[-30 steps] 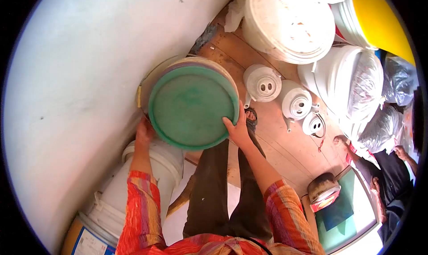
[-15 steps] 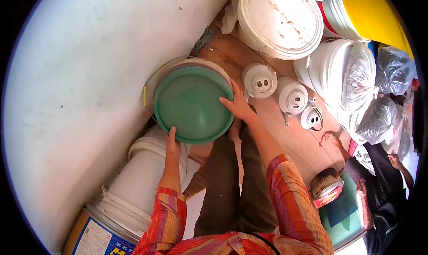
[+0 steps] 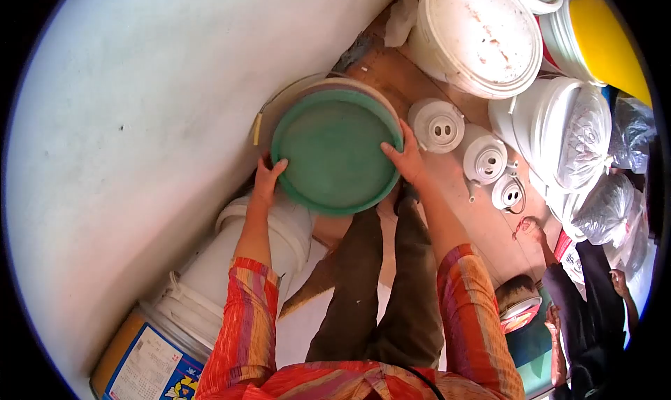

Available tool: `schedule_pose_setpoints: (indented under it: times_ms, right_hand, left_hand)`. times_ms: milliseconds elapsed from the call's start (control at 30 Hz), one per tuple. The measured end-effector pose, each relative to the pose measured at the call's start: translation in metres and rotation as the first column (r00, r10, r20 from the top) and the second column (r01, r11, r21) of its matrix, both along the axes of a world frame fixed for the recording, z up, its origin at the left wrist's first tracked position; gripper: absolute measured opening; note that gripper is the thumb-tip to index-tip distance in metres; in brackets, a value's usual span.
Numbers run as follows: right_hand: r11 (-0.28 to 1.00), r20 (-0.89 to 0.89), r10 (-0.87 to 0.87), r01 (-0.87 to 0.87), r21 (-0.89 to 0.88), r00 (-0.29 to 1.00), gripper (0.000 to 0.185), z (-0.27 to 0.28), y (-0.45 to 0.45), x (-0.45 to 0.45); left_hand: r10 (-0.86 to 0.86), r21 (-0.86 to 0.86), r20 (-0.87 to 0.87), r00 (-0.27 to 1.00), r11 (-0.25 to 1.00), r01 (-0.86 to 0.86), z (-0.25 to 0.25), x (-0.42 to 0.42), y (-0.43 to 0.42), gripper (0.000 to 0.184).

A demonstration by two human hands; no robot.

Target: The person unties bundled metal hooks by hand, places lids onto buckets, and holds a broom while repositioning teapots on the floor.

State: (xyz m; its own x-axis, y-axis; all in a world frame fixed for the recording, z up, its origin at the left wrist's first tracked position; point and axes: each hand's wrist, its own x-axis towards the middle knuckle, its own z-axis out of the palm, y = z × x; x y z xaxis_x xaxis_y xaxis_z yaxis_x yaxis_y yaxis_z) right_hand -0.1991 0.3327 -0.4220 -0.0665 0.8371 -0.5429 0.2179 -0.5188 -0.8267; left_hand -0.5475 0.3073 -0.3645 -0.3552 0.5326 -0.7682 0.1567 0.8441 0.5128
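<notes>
A round green lid (image 3: 337, 152) sits on top of a pale bucket (image 3: 323, 85) beside the wall. My left hand (image 3: 267, 178) grips the lid's left edge, thumb on the green rim and fingers down the side. On the right edge, my right hand (image 3: 407, 156) has its thumb over the rim and its fingers along the outside. The bucket's wire handle with a yellow grip (image 3: 256, 129) hangs toward the wall. Most of the bucket's body is hidden under the lid.
Several white kettle-like pots (image 3: 436, 126) stand on the brown floor at right. Beyond them are a large lidded bucket (image 3: 482, 40), more buckets and plastic bags (image 3: 607, 208). A tin (image 3: 518, 303) and another person (image 3: 594, 316) are at lower right. White buckets (image 3: 262, 236) line the left wall.
The whole view has shifted, with the surroundings now further right and lower. My left hand has moved up around the lid's left side; my right hand keeps its grip on the right edge.
</notes>
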Motion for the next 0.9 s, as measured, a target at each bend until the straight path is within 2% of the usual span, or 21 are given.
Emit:
schedule_pose_setpoints:
  times_ms: [33, 67, 100, 200, 267, 300, 367, 433, 500, 533, 567, 600, 633, 667, 700, 733, 833, 900]
  right_hand:
    - [1.000, -0.007, 0.003, -0.003, -0.008, 1.000, 0.083, -0.002, -0.004, 0.000]
    - [0.999, -0.056, -0.023, 0.021, -0.033, 0.998, 0.084, -0.004, -0.003, 0.001]
    - [0.998, -0.102, -0.043, 0.038, -0.051, 0.994, 0.084, -0.006, 0.001, 0.001]
    - [1.000, -0.075, -0.028, 0.028, 0.000, 0.997, 0.084, -0.013, -0.002, 0.001]
    - [0.999, -0.066, -0.033, 0.030, -0.045, 0.997, 0.083, 0.000, -0.002, -0.002]
    - [0.997, -0.059, -0.044, 0.040, -0.070, 0.997, 0.083, 0.004, 0.003, -0.002]
    - [0.998, -0.081, -0.048, 0.043, -0.055, 0.996, 0.083, -0.005, -0.003, -0.001]
    - [0.999, -0.107, -0.047, 0.044, -0.031, 0.993, 0.082, -0.010, 0.002, 0.003]
    - [0.999, -0.054, 0.024, -0.026, -0.038, 0.998, 0.082, -0.006, 0.003, -0.001]
    - [0.999, -0.055, 0.017, -0.019, -0.041, 0.998, 0.082, -0.006, 0.002, -0.007]
    - [0.994, -0.008, 0.103, -0.102, 0.029, 0.995, 0.081, -0.007, 0.006, -0.013]
    - [0.977, 0.046, 0.185, -0.189, 0.099, 0.982, 0.081, -0.008, 0.011, -0.020]
    - [0.977, 0.042, 0.179, -0.182, 0.106, 0.983, 0.081, -0.002, 0.020, -0.027]
    - [0.965, 0.080, 0.250, -0.255, 0.062, 0.965, 0.081, 0.010, 0.029, -0.034]
    - [0.945, 0.113, 0.324, -0.327, 0.008, 0.939, 0.081, 0.017, 0.032, -0.040]
    - [0.945, 0.109, 0.324, -0.326, 0.000, 0.940, 0.081, 0.016, 0.032, -0.042]
    - [0.925, 0.123, 0.379, -0.380, -0.012, 0.917, 0.082, 0.007, 0.045, -0.038]
    - [0.911, 0.093, 0.403, -0.409, 0.049, 0.910, 0.083, 0.003, 0.043, -0.039]
  left_hand:
    - [0.040, 0.035, 0.286, 0.957, 0.998, -0.052, 0.010, -0.003, 0.004, 0.095]
    - [0.061, 0.062, 0.551, 0.832, 0.991, -0.114, 0.014, -0.005, 0.009, 0.095]
    - [0.064, 0.070, 0.550, 0.833, 0.990, -0.123, 0.014, -0.007, 0.014, 0.095]
    - [0.071, 0.024, 0.517, 0.853, 0.995, -0.097, 0.001, -0.008, 0.026, 0.095]
    - [0.232, -0.018, 0.390, 0.891, 0.969, -0.245, -0.007, 0.000, 0.034, 0.093]
    - [0.239, -0.018, 0.394, 0.888, 0.967, -0.253, -0.004, 0.007, 0.036, 0.093]
    - [0.452, -0.145, 0.351, 0.820, 0.892, -0.429, 0.013, 0.028, 0.046, 0.080]
    - [0.479, -0.163, 0.376, 0.793, 0.877, -0.453, -0.008, 0.016, 0.036, 0.075]
    - [0.498, -0.192, 0.386, 0.777, 0.867, -0.460, -0.030, 0.002, 0.012, 0.071]
    - [0.492, -0.116, 0.381, 0.783, 0.866, -0.487, -0.034, -0.004, -0.011, 0.065]
    - [0.483, -0.034, 0.378, 0.790, 0.860, -0.510, -0.034, -0.006, -0.028, 0.060]
    - [0.550, -0.061, 0.354, 0.756, 0.820, -0.568, -0.029, -0.004, -0.039, 0.058]
    - [0.614, -0.085, 0.326, 0.719, 0.777, -0.624, -0.023, -0.001, -0.047, 0.056]
    - [0.610, -0.081, 0.321, 0.724, 0.780, -0.621, -0.011, 0.008, -0.046, 0.056]
    - [0.694, -0.121, 0.296, 0.656, 0.708, -0.696, 0.001, 0.017, -0.048, 0.052]
    - [0.772, -0.161, 0.268, 0.576, 0.626, -0.763, 0.011, 0.024, -0.051, 0.049]
    - [0.786, -0.149, 0.300, 0.541, 0.599, -0.787, 0.008, 0.028, -0.051, 0.049]
    - [0.813, -0.157, 0.271, 0.516, 0.566, -0.809, 0.013, 0.030, -0.054, 0.049]
